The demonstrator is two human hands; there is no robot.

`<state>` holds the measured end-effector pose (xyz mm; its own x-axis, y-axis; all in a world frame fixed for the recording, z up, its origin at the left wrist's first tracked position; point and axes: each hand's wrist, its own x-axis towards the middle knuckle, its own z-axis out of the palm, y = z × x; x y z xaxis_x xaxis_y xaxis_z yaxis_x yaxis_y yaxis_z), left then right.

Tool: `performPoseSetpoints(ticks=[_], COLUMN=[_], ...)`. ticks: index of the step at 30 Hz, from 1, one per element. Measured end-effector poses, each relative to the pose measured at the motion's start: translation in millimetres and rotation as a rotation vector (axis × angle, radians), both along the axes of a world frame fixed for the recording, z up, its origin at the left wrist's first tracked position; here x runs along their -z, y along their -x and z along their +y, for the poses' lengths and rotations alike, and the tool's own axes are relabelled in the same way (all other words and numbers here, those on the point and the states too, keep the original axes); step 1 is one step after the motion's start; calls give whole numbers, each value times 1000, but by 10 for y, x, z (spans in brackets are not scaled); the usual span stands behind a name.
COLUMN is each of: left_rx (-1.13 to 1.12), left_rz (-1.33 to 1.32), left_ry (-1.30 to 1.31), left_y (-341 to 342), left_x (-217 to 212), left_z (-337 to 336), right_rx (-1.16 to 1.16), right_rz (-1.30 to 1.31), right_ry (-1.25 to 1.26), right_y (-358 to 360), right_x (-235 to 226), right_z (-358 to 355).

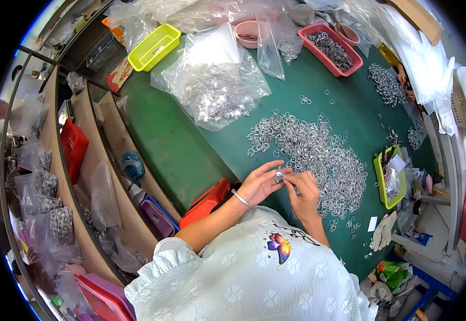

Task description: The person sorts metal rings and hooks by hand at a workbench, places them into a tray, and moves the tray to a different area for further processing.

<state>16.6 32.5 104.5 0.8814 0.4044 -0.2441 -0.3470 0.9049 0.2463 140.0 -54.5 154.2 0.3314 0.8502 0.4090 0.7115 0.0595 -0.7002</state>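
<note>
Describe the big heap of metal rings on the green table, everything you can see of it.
The heap of metal rings is a loose, flat spread of many small silvery loops, shiny like steel wire, lying unsorted straight on the green table. It stretches from the table's middle toward the yellow-green tray at its right edge, thinning into stray rings around its rim. Its near edge runs under the right hand, which rests on it; the left hand sits just beside it. Both hands pinch one small ring piece.

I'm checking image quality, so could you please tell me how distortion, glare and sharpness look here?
Head view: fisheye bends the shelf edges at left, with black corners; glare whitens the plastic bags at top; the ring between both hands is small yet fairly sharp.
</note>
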Motion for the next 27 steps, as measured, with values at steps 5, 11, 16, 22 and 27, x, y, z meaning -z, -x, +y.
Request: performPoseSetpoints(ticks=[5,11,16,22,27], left_rx=[-25,23,18,-15,-77], left_rz=[47,166,209,132,125], left_ry=[-178,-204,-259,-171,-58], left_y=[-65,-92,-121,-108,-122], left_x=[111,-33,-63,-50,-59], left_z=[-52,-51,-77,-46,-87], right_rx=[101,125,-8,43,155], right_rz=[121,190,87,80,91], right_ry=[57,32,93,49,-21], right_y=[-65,-66,-138,-32,40], right_x=[-62,-102,-123,-58,-47], right_z=[16,-31,6,-8,-66])
